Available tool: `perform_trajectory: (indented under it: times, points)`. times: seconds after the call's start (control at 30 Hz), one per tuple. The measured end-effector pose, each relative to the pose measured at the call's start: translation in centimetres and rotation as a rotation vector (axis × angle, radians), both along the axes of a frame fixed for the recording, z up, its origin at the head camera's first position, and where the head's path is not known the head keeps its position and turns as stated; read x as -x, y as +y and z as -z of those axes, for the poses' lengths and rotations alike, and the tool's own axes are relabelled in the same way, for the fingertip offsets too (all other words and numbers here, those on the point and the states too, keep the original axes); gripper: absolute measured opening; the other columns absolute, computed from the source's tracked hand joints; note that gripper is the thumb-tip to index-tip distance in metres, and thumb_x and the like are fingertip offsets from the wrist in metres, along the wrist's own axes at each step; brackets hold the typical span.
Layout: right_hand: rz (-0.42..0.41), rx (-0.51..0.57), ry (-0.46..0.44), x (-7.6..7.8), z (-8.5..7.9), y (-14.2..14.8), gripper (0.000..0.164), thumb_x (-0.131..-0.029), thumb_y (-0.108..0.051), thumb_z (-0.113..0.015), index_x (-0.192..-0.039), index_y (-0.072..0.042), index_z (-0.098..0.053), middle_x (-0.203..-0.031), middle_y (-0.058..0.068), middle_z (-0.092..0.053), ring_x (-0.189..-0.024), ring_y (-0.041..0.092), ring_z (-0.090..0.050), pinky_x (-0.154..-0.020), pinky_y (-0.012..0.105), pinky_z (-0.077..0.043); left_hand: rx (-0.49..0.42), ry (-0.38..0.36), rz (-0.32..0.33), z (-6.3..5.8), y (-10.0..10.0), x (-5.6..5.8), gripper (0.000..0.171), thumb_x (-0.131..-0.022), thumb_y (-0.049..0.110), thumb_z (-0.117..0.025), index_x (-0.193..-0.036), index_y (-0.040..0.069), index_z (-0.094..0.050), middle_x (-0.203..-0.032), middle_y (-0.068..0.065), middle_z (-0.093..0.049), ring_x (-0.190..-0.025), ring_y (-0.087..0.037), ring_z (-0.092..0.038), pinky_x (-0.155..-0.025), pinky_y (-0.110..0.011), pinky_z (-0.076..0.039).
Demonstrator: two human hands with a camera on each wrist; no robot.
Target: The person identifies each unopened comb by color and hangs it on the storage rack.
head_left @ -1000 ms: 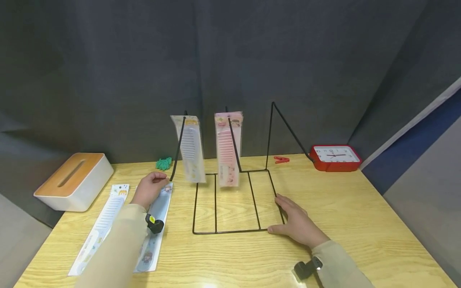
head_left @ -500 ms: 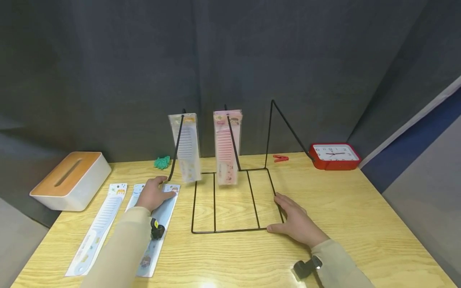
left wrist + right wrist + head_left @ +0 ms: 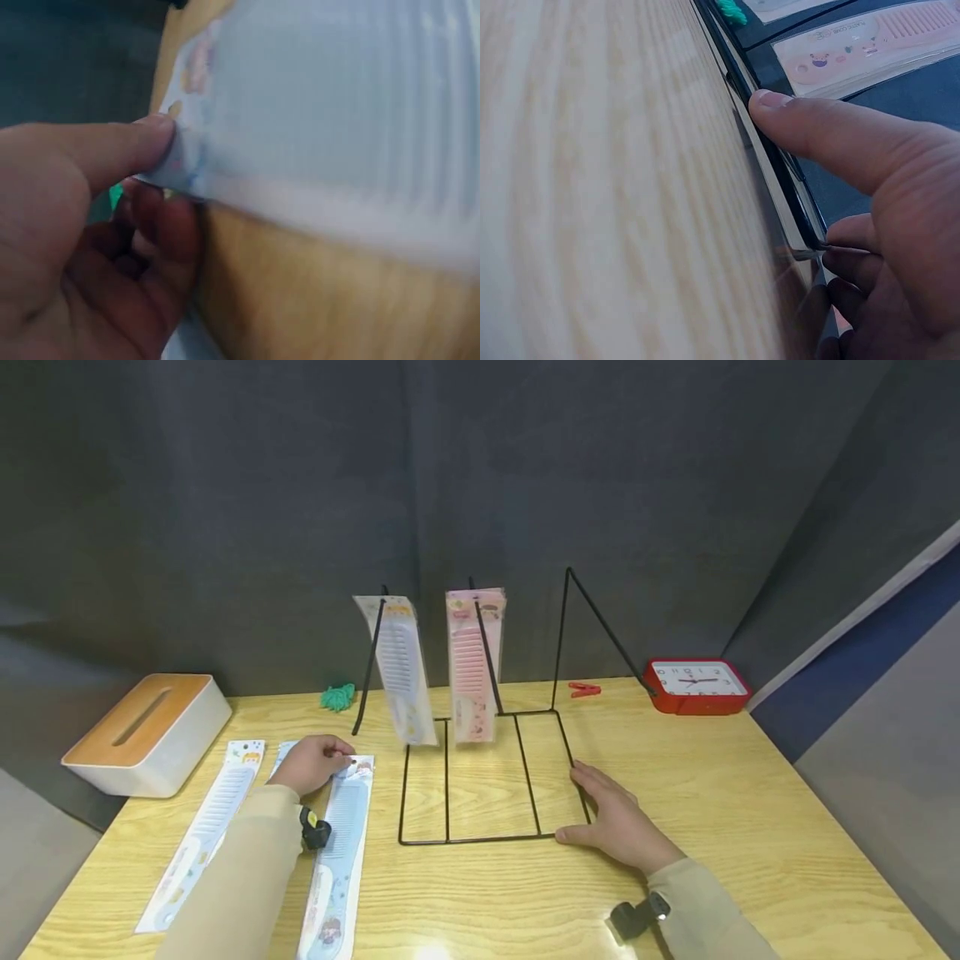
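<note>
My left hand pinches the top end of a packaged light-blue comb between thumb and fingers. That end is lifted off the table in the left wrist view, where the hand has its thumb on the card's corner. A second packaged comb lies further left, and part of another blue pack shows behind the hand. My right hand holds the near right corner of a black wire display rack, thumb at the front bar and fingers along the side bar.
A blue comb pack and pink comb packs hang on rack hooks. The right hook bears nothing. Behind stand a tissue box and a red clock. A red clip and green bundle lie near the back.
My left hand moved onto the blue comb pack's top end and now pinches it; the pack has shifted toward me and turned straighter. The hanging blue pack swings slightly. My right hand stays put.
</note>
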State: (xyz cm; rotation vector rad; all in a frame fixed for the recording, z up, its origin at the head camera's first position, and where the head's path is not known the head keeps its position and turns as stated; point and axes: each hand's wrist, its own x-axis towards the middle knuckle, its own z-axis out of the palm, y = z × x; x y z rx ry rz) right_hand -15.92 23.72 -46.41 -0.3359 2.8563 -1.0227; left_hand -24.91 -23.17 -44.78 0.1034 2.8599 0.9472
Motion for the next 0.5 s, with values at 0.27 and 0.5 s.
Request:
perform_trajectory:
  times: [0.27, 0.5]
  points:
    - [-0.002, 0.006, 0.000, 0.1, 0.2, -0.1, 0.108, -0.074, -0.053, -0.085, -0.154, -0.002, -0.035, -0.163, 0.015, -0.027, -0.148, 0.042, -0.022, -0.113, 0.070, -0.021, -0.046, 0.020, 0.060, -1.6, -0.3, -1.9, 0.014, -0.102, 0.017, -0.058, -0.110, 0.010, -0.066, -0.100, -0.006, -0.065, -0.084, -0.022, -0.054, -0.073, -0.036, -0.044]
    - [-0.002, 0.009, -0.004, 0.0, 0.0, -0.2, 0.107, -0.075, -0.053, -0.085, -0.154, -0.001, -0.035, -0.163, 0.016, -0.026, -0.148, 0.043, -0.023, -0.113, 0.069, -0.023, -0.189, 0.045, 0.073, -4.3, 0.6, -4.9, 0.017, -0.106, 0.024, -0.052, -0.114, 0.012, -0.061, -0.100, -0.008, -0.062, -0.081, -0.024, -0.052, -0.068, -0.036, -0.047]
